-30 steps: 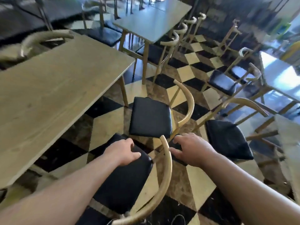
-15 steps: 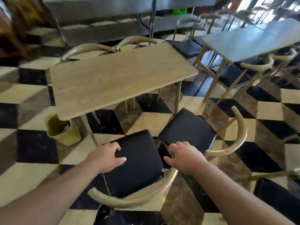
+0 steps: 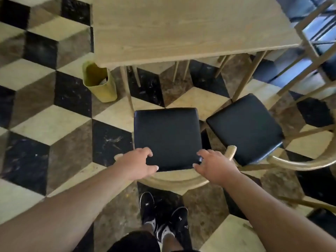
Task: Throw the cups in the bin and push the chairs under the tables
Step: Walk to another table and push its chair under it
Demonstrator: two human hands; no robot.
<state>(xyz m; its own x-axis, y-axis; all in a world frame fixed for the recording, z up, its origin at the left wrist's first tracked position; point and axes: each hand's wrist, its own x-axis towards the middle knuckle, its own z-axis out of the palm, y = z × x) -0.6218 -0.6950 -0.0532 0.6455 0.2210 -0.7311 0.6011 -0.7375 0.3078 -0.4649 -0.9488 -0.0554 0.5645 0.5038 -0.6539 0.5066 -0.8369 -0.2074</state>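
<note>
Now our left hand (image 3: pixel 135 165) and right hand (image 3: pixel 215 167) rest open on the chair (image 3: pixel 167 135) back, chair just short of the table (image 3: pixel 181 33) near edge. We should push straight, both sides evenly.

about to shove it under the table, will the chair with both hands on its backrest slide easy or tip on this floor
The chair will probably slide easily: the tiled floor looks polished. It seems light, with a thin curved wooden backrest and small padded seat. With the left hand and right hand up on the backrest, a high push could tip it forward if a leg catches.
</note>
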